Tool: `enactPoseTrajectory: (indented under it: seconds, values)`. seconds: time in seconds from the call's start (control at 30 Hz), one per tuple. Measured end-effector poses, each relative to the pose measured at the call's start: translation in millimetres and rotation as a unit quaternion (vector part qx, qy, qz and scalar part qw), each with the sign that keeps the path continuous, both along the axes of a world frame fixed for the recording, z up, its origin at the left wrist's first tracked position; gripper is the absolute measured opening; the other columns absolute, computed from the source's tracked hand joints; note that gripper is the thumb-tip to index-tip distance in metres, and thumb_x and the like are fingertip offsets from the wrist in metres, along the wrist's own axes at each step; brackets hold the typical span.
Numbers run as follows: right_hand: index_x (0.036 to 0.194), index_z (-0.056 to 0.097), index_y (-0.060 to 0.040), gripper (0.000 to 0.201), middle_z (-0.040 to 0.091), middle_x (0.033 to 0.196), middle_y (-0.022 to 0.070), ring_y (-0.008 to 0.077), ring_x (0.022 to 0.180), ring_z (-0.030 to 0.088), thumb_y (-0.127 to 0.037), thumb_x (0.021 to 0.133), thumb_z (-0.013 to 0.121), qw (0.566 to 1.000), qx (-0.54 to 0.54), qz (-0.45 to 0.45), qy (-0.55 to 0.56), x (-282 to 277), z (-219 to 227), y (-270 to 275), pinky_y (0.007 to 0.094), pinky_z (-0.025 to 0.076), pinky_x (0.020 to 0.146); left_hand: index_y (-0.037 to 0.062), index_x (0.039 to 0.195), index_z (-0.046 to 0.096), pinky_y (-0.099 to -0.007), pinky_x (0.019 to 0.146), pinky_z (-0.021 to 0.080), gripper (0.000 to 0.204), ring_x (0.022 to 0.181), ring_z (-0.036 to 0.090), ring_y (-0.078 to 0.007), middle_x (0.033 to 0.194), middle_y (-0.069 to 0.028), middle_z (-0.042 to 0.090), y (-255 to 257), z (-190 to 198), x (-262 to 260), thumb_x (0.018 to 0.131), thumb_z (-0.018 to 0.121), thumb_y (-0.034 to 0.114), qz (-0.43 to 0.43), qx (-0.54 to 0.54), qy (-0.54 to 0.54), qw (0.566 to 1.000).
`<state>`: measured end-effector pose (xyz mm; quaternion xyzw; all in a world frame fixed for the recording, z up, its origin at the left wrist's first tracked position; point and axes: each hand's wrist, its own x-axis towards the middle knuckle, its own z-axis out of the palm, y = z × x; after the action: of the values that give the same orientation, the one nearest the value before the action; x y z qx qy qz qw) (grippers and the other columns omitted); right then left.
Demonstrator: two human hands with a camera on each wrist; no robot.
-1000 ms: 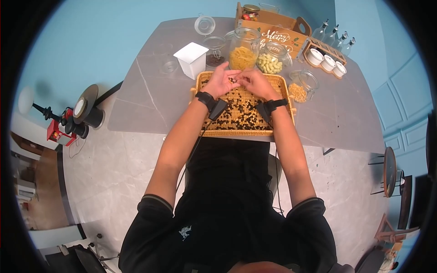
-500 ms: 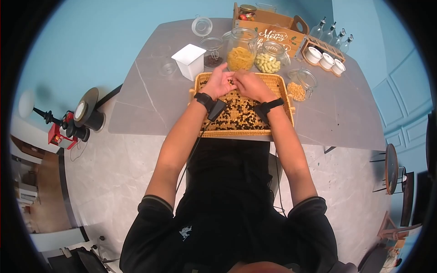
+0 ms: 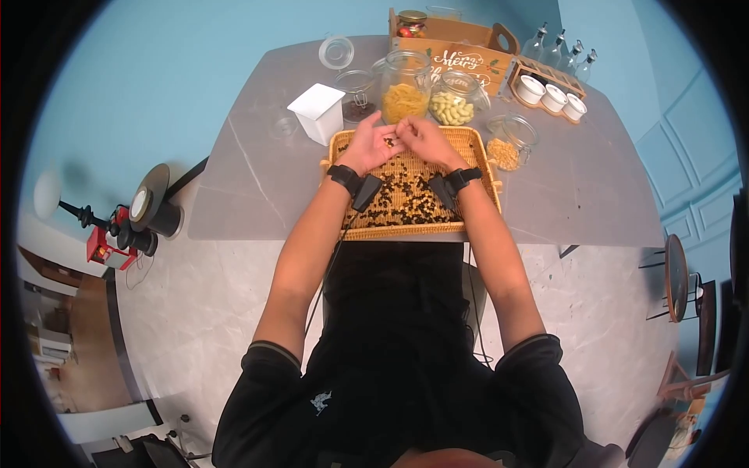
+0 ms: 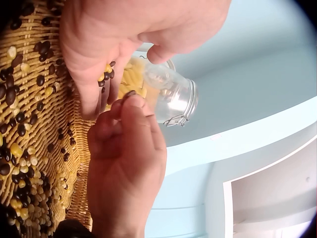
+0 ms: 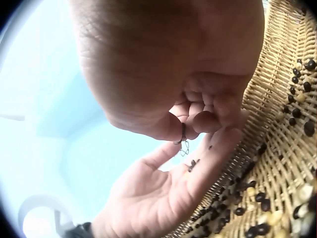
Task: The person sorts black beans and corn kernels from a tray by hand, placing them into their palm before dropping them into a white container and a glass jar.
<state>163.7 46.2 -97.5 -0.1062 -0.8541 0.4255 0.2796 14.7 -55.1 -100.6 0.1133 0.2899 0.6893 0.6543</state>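
Person in a black shirt [image 3: 406,366] at the near side of the wicker tray [image 3: 406,232], which sits on the grey desk [image 3: 250,199]. Loose dark and yellow beans [image 3: 413,212] scattered in the tray, thickest toward its near edge. Both hands up over the tray's far part. Left hand [image 3: 370,148]: palm up, fingers extended and loose, a few dark and yellow beans [image 4: 107,74] lying on it. Right hand [image 3: 431,143]: just beside it, thumb and fingers narrow, pinching one dark bean [image 4: 130,93]. Jar of yellow kernels [image 3: 503,156] just right of the tray. White container [image 3: 321,117] just past its far left corner. Pasta jar [image 3: 405,103] and jar of green pieces [image 3: 451,109] beyond its far edge; wooden box [image 3: 468,72] farther behind those.
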Motion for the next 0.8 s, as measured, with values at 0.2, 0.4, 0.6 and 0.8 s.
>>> enactPoseTrajectory:
  seconds: [0.2, 0.4, 0.6, 0.8]
  values:
    - [0.095, 0.063, -0.0053, 0.008, 0.059, 0.078, -0.0008, 0.0059, 0.066, 0.051, -0.010, 0.101, 0.058, 0.891, -0.438, 0.110, 0.040, 1.1, 7.5, 13.0, 0.0202, 0.042, 0.058, -0.0217, 0.141, 0.035, -0.0519, 0.118, 0.040, 0.074, 0.133, 0.052, -0.0421, 0.141, -0.0319, 0.049, -2.1, 5.0, 3.1, 0.109, 0.035, 0.045, 0.002, -0.006, 0.001, 1.000]
    - [0.094, 0.061, -0.0014, 0.010, 0.061, 0.079, 0.0026, 0.0088, 0.065, 0.056, -0.007, 0.101, 0.057, 0.823, -0.542, 0.140, 0.098, 1.0, 10.8, 14.0, 0.0213, 0.046, 0.056, -0.0214, 0.136, 0.042, -0.0513, 0.115, 0.043, 0.071, 0.127, 0.056, -0.0413, 0.136, -0.0313, 0.053, -0.9, 4.3, 0.8, 0.109, 0.032, 0.044, 0.005, -0.012, 0.001, 1.000]
    - [0.093, 0.061, 0.0001, 0.011, 0.062, 0.078, 0.0044, 0.0104, 0.063, 0.057, -0.006, 0.101, 0.057, 0.790, -0.585, 0.169, 0.066, -5.8, 13.8, 12.2, 0.0222, 0.049, 0.055, -0.0175, 0.135, 0.045, -0.0513, 0.113, 0.045, 0.067, 0.124, 0.058, -0.0401, 0.132, -0.0277, 0.056, 2.3, -5.4, -4.7, 0.110, 0.030, 0.043, 0.019, -0.012, 0.009, 1.000]
    - [0.085, 0.063, -0.0026, 0.016, 0.062, 0.072, 0.0035, 0.0113, 0.060, 0.057, -0.014, 0.096, 0.063, 0.924, -0.376, 0.060, -0.017, -63.0, 55.1, -1.4, 0.0251, 0.049, 0.056, -0.0120, 0.129, 0.050, -0.0531, 0.110, 0.047, 0.059, 0.119, 0.060, -0.0370, 0.125, -0.0249, 0.058, 3.3, -9.0, -4.8, 0.110, 0.032, 0.041, 0.044, 0.007, 0.035, 0.998]
